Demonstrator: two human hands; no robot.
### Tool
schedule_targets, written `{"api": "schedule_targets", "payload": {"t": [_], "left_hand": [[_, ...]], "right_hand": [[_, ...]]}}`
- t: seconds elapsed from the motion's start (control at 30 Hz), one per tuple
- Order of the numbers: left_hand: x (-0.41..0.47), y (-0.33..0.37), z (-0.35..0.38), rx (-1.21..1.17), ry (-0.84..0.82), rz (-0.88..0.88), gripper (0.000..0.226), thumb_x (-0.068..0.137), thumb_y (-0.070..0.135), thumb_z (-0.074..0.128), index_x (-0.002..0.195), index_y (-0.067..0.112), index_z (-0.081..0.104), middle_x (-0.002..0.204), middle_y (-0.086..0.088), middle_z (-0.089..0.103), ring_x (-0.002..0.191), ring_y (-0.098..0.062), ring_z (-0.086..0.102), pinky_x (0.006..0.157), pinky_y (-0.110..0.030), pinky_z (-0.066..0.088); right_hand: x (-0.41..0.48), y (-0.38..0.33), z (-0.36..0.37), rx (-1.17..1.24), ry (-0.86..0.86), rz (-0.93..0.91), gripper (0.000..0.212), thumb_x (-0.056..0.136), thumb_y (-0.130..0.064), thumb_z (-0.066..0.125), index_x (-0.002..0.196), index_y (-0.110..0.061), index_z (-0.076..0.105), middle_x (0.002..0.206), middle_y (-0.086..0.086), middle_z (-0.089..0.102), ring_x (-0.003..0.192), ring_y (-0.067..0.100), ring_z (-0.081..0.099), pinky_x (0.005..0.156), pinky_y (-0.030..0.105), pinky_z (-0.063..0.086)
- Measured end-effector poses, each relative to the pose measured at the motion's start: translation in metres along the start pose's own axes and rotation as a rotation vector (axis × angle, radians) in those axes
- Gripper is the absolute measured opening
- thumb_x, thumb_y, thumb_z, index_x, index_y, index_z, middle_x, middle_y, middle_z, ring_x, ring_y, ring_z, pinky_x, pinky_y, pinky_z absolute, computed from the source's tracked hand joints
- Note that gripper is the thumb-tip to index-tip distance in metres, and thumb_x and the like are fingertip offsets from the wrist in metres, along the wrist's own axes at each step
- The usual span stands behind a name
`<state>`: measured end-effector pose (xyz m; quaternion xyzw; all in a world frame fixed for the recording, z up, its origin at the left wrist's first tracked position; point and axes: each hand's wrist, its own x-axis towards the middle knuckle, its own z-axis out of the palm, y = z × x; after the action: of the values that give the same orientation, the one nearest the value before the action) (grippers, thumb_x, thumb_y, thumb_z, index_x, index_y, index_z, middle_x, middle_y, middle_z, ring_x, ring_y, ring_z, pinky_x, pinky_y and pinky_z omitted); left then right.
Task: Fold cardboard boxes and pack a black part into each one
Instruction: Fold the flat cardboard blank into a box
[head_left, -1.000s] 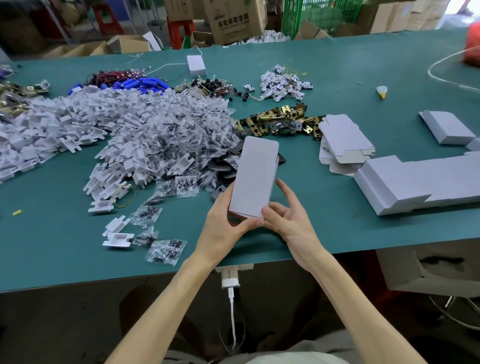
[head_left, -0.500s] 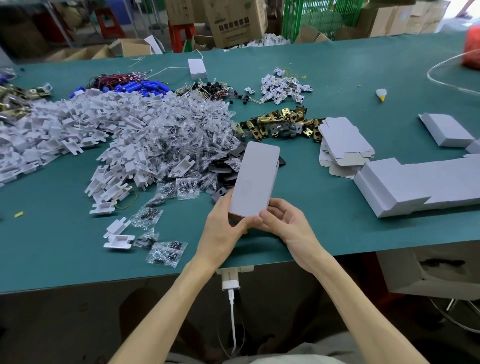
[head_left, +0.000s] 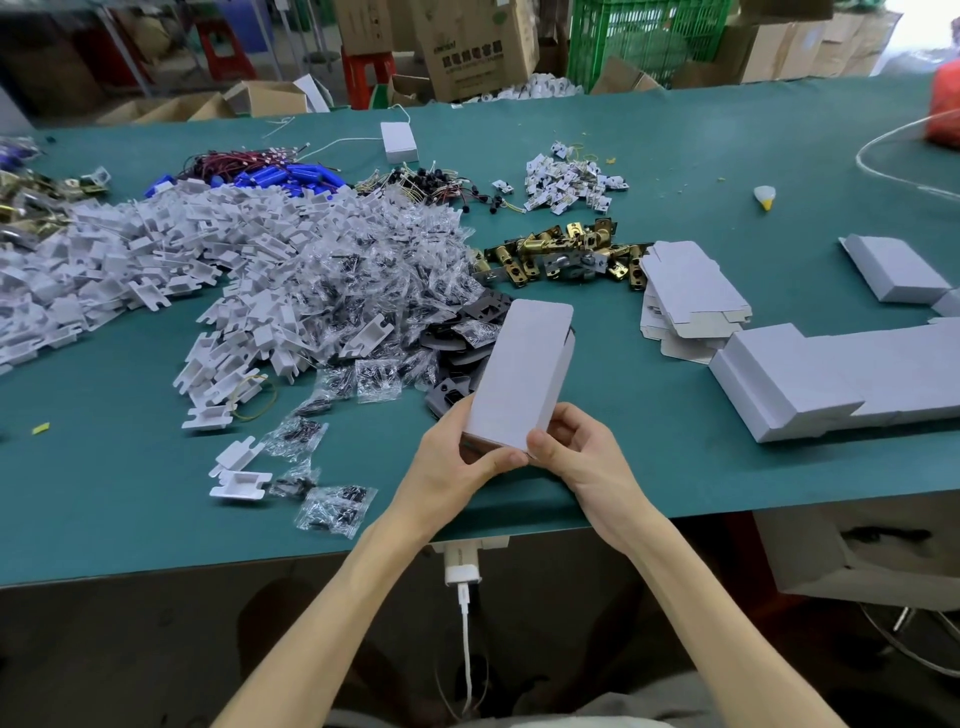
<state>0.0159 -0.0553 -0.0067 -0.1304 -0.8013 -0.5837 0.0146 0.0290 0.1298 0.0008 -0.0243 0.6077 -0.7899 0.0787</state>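
Observation:
A long white cardboard box (head_left: 519, 371) is held tilted above the green table (head_left: 130, 493), its far end pointing away from me. My left hand (head_left: 457, 460) grips the near end from the left and below. My right hand (head_left: 576, 452) pinches the near right corner, thumb on top. Flat black parts (head_left: 462, 340) lie on the table just behind the box, partly hidden by it. A stack of unfolded white box blanks (head_left: 685, 291) lies to the right. Folded white boxes (head_left: 831, 374) sit in a row at the right.
Heaps of white plastic pieces (head_left: 171, 270) and clear bags of small screws (head_left: 363, 270) cover the left half. Brass latch parts (head_left: 561, 252) lie behind the box. Loose screw bags (head_left: 335, 506) sit near the front edge. A charger (head_left: 461, 564) hangs under the table edge.
My right hand has closed from open fingers under the box into a pinch on its near right corner. The box has tilted slightly, showing its right side wall.

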Motion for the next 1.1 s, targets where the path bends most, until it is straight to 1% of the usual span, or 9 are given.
{"api": "schedule_targets", "payload": {"t": [0.1, 0.17, 0.37, 0.53, 0.63, 0.73, 0.87, 0.97, 1.1], "left_hand": [[-0.0007, -0.0016, 0.0015, -0.015, -0.002, -0.023, 0.051, 0.075, 0.073, 0.077, 0.119, 0.064, 0.053, 0.107, 0.016, 0.073, 0.095, -0.011, 0.072, 0.080, -0.021, 0.056], [-0.0013, -0.0016, 0.0021, -0.024, 0.001, -0.025, 0.052, 0.074, 0.077, 0.075, 0.119, 0.062, 0.054, 0.104, 0.012, 0.074, 0.091, -0.014, 0.073, 0.077, -0.022, 0.057], [-0.0006, -0.0022, 0.0008, -0.055, -0.006, -0.054, 0.048, 0.073, 0.077, 0.077, 0.114, 0.063, 0.057, 0.100, 0.012, 0.075, 0.087, -0.015, 0.073, 0.075, -0.024, 0.058], [0.0006, -0.0013, 0.0009, -0.065, -0.072, -0.107, 0.081, 0.067, 0.094, 0.062, 0.127, 0.041, 0.056, 0.116, 0.006, 0.070, 0.102, -0.018, 0.070, 0.088, -0.040, 0.059], [0.0019, 0.0024, 0.0014, -0.030, -0.059, -0.101, 0.086, 0.065, 0.101, 0.050, 0.119, 0.034, 0.057, 0.116, 0.001, 0.053, 0.101, -0.020, 0.062, 0.086, -0.045, 0.058], [0.0023, 0.0025, 0.0030, -0.018, -0.052, -0.092, 0.094, 0.071, 0.096, 0.053, 0.115, 0.014, 0.063, 0.110, -0.007, 0.044, 0.099, -0.033, 0.058, 0.081, -0.055, 0.056], [0.0005, 0.0029, 0.0031, -0.060, -0.095, -0.081, 0.077, 0.078, 0.091, 0.055, 0.113, 0.024, 0.063, 0.111, -0.011, 0.047, 0.097, -0.038, 0.058, 0.081, -0.060, 0.053], [0.0013, 0.0042, 0.0013, -0.061, -0.112, -0.086, 0.081, 0.073, 0.095, 0.053, 0.113, 0.025, 0.061, 0.112, -0.015, 0.047, 0.100, -0.040, 0.055, 0.081, -0.055, 0.053], [0.0002, 0.0058, -0.0011, -0.078, -0.119, -0.077, 0.091, 0.065, 0.092, 0.065, 0.128, 0.027, 0.054, 0.125, -0.003, 0.060, 0.110, -0.022, 0.063, 0.075, -0.027, 0.049]], "right_hand": [[-0.0006, 0.0000, 0.0008, -0.032, -0.004, -0.019, 0.059, 0.079, -0.047, 0.084, 0.117, -0.007, 0.064, 0.114, 0.009, 0.075, 0.108, 0.026, 0.072, 0.089, 0.028, 0.057], [-0.0006, -0.0003, 0.0005, -0.049, -0.007, -0.026, 0.067, 0.074, -0.055, 0.085, 0.115, -0.006, 0.064, 0.113, 0.010, 0.075, 0.108, 0.027, 0.072, 0.091, 0.030, 0.057], [0.0002, 0.0012, 0.0002, -0.041, -0.004, -0.030, 0.065, 0.074, -0.054, 0.085, 0.116, -0.009, 0.064, 0.115, 0.008, 0.075, 0.109, 0.025, 0.071, 0.091, 0.029, 0.057], [0.0004, 0.0027, 0.0000, -0.037, 0.052, -0.041, 0.082, 0.061, -0.055, 0.093, 0.124, -0.017, 0.057, 0.124, -0.003, 0.072, 0.118, 0.016, 0.067, 0.093, 0.028, 0.056], [-0.0003, 0.0037, 0.0017, -0.140, 0.026, -0.095, 0.071, 0.066, -0.051, 0.093, 0.121, -0.024, 0.057, 0.126, -0.007, 0.069, 0.121, 0.013, 0.065, 0.095, 0.031, 0.057], [-0.0021, 0.0026, 0.0026, -0.069, -0.049, -0.128, 0.055, 0.079, -0.046, 0.085, 0.119, -0.019, 0.059, 0.129, 0.004, 0.067, 0.123, 0.022, 0.064, 0.094, 0.032, 0.055], [-0.0015, -0.0018, -0.0031, 0.045, -0.113, -0.036, 0.060, 0.081, -0.044, 0.084, 0.117, -0.006, 0.053, 0.124, 0.012, 0.070, 0.111, 0.024, 0.067, 0.090, 0.032, 0.055], [-0.0007, -0.0001, -0.0048, 0.019, -0.171, -0.012, 0.050, 0.084, -0.019, 0.084, 0.108, 0.005, 0.048, 0.122, 0.013, 0.071, 0.109, 0.025, 0.069, 0.088, 0.029, 0.055], [-0.0015, -0.0009, -0.0035, -0.014, -0.186, -0.017, 0.050, 0.084, -0.010, 0.084, 0.112, 0.009, 0.047, 0.125, 0.012, 0.070, 0.116, 0.028, 0.068, 0.090, 0.031, 0.056]]}}
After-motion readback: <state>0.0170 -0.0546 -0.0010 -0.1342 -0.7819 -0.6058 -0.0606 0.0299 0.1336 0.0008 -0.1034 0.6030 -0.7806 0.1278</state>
